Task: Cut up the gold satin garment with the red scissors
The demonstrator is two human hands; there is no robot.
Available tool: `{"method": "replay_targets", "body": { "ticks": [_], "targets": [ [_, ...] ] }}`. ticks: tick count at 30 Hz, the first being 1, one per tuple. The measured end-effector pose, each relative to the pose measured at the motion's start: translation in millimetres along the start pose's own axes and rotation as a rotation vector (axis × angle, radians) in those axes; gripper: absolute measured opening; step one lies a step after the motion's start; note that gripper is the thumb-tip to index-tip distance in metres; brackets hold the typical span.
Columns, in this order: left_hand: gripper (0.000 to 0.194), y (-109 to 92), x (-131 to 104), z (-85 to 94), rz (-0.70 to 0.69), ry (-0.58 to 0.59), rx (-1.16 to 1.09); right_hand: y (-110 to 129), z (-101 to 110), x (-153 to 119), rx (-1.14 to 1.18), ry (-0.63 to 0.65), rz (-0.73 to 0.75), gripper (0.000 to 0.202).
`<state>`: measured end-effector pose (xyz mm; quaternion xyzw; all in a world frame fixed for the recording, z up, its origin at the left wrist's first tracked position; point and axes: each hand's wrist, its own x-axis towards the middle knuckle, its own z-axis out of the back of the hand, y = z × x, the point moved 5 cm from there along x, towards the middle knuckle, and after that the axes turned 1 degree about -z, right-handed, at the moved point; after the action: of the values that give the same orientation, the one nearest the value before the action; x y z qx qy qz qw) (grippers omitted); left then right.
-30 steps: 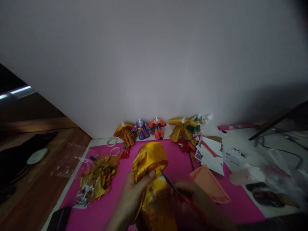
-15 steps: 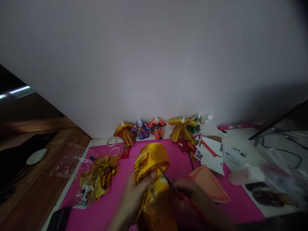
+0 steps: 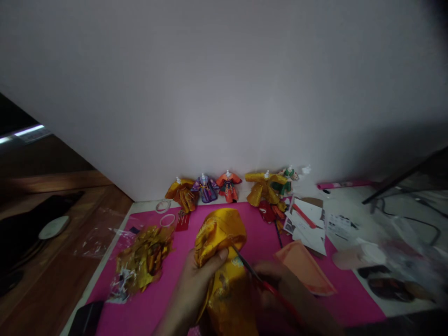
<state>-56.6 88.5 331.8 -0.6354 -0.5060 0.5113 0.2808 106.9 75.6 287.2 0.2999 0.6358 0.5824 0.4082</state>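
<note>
My left hand (image 3: 198, 275) is closed on a shiny gold brocade cloth (image 3: 224, 228), its thumb pressed over a fold. The fabric is bunched at the top and hangs down in front of me, showing a woven pattern. From the right, my right hand (image 3: 273, 275) grips red-handled scissors (image 3: 254, 273). Their dark metal tip touches the cloth just under the folded edge, near the left thumb. Shadow covers most of the right fingers, and whether the blades are apart cannot be made out.
Several small dressed doll bodies (image 3: 228, 185) stand along the white wall (image 3: 224, 93). A pink mat (image 3: 115, 280) lies beneath my hands. To the left is a heap of gold scraps (image 3: 147, 256); to the right are an orange cloth piece (image 3: 306, 268), papers (image 3: 308, 233) and a white-capped bottle (image 3: 360, 255).
</note>
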Motion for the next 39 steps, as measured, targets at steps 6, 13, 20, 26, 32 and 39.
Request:
{"method": "replay_targets", "body": {
  "ticks": [6,13,20,26,32,39],
  "targets": [
    [0.035,1.8,0.4,1.0,0.012,-0.017,-0.003,4.0,0.0,-1.6,0.070,0.033,-0.018,0.016],
    [0.033,-0.1,-0.6,-0.1,0.039,-0.031,-0.014,-0.6,0.8,-0.4,0.066,0.019,0.010,0.012],
    [0.036,3.7,0.6,1.7,0.043,-0.030,-0.042,-2.9,-0.3,0.5,0.083,0.018,0.053,0.012],
    [0.030,5.6,1.0,3.1,0.056,-0.054,-0.026,-1.8,3.4,1.4,0.039,0.039,0.071,0.012],
    [0.030,5.8,1.7,3.3,0.044,-0.085,-0.054,6.9,1.9,2.2,0.078,0.111,0.064,0.021],
    [0.027,5.3,2.4,3.2,0.051,-0.090,-0.051,-1.2,3.4,5.0,0.038,0.062,0.065,0.033]
  ]
}}
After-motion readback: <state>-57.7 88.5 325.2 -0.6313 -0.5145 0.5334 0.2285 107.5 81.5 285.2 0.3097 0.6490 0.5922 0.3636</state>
